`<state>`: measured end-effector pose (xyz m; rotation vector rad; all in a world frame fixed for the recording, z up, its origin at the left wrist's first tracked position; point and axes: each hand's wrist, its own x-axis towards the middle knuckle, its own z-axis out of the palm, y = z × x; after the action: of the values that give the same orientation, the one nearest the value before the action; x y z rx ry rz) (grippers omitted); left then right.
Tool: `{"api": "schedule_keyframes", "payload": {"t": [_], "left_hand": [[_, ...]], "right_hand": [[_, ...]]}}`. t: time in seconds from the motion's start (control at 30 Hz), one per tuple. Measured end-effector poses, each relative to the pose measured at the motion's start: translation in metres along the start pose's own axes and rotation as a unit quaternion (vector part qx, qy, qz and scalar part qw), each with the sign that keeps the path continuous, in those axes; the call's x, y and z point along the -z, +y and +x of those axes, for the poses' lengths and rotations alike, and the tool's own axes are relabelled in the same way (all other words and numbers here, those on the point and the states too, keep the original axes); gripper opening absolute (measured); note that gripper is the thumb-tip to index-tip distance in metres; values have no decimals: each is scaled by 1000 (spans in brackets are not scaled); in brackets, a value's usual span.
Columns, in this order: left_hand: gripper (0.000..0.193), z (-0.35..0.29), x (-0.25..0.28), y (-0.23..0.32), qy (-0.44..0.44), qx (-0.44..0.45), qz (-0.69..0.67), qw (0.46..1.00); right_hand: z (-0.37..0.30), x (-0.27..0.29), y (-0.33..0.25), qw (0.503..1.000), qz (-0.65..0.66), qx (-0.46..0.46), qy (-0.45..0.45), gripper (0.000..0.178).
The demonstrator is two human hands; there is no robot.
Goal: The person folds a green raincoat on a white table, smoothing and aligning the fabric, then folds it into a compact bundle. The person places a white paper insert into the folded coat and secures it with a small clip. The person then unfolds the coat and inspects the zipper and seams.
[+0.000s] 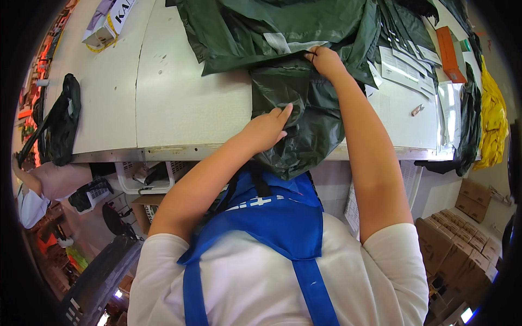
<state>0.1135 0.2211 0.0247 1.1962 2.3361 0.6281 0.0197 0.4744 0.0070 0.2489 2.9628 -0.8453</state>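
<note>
A dark green, shiny waterproof garment (293, 24) with a grey reflective strip (296, 44) lies spread over the far middle of the white table. From under its lower edge a dark green section (310, 117) runs toward me and hangs over the table's front edge. Whether the two are one piece I cannot tell. My right hand (327, 64) pinches the material near the strip, fingertips closed on the garment's edge. Lower and to the left, my left hand (266, 129) rests on the nearer section, its visible fingers stretched out and apart. The material partly hides its other fingers.
Labelled dark green packets (408, 60) and an orange box (451, 54) lie at the far right. Yellow material (492, 117) hangs beyond. A carton (109, 24) stands far left, with a dark bag (64, 117) below it. Another person's arm (27, 179) shows at left.
</note>
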Motion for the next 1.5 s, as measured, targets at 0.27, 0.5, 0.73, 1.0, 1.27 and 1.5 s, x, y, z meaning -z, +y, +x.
{"api": "schedule_keyframes", "payload": {"t": [0.27, 0.5, 0.73, 1.0, 1.27, 1.5], "left_hand": [[58, 36, -9, -10, 135, -100, 135, 976], [75, 42, -21, -13, 45, -83, 119, 988], [59, 53, -15, -48, 21, -11, -339, 940], [59, 66, 26, -30, 249, 10, -566, 786], [59, 38, -6, -52, -7, -108, 111, 988], [57, 28, -18, -43, 61, -74, 114, 989]], "right_hand": [[-135, 21, 15, 908, -67, -34, 412, 69], [-192, 10, 19, 681, 639, -281, 222, 50], [-166, -2, -32, 988, -6, 145, 52, 61], [-162, -20, -28, 971, -191, 137, -42, 64], [-162, -15, -7, 987, -43, 120, -93, 64], [-211, 3, -28, 959, -111, 260, -32, 54]]}}
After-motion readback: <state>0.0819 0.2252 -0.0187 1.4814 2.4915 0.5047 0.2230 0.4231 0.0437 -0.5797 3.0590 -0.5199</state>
